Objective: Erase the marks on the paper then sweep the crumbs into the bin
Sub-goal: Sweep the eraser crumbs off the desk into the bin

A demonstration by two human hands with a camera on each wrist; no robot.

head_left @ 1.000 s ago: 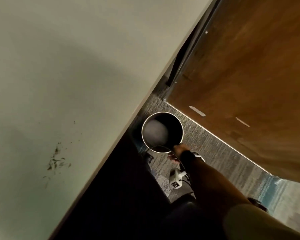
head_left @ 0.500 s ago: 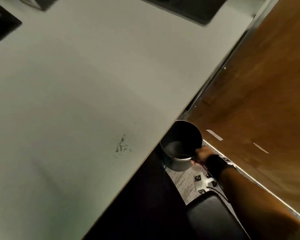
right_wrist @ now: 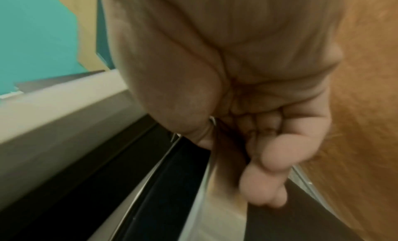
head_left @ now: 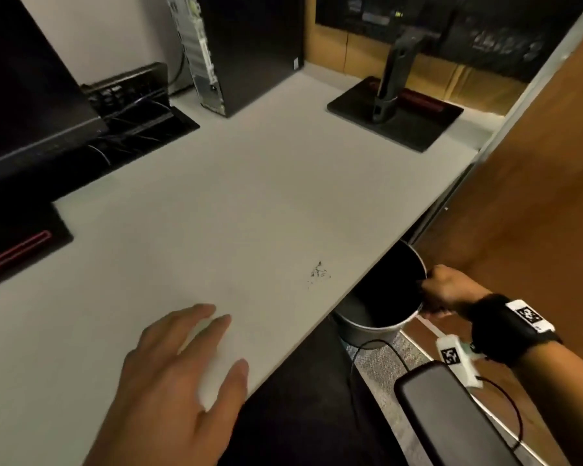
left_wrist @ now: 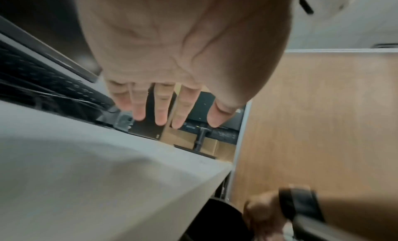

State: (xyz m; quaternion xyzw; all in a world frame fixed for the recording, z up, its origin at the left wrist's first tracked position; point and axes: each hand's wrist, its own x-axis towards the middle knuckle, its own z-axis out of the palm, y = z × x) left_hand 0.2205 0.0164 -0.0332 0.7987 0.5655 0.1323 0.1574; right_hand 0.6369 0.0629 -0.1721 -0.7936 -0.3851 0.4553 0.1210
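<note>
My right hand grips the rim of the round grey metal bin, held just below the white desk edge, mouth tilted up toward the desk. My left hand hovers flat, fingers spread, holding nothing. The small patch of dark eraser crumbs lies near the edge, just beside the bin.

The pale grey flat-topped desk carries a small scatter of dark eraser crumbs near its right edge. At the back stand a black upright computer tower and, to its right, a black flat square monitor base with its post. Along the left lie a black cable tray and another dark base with a red stripe.
</note>
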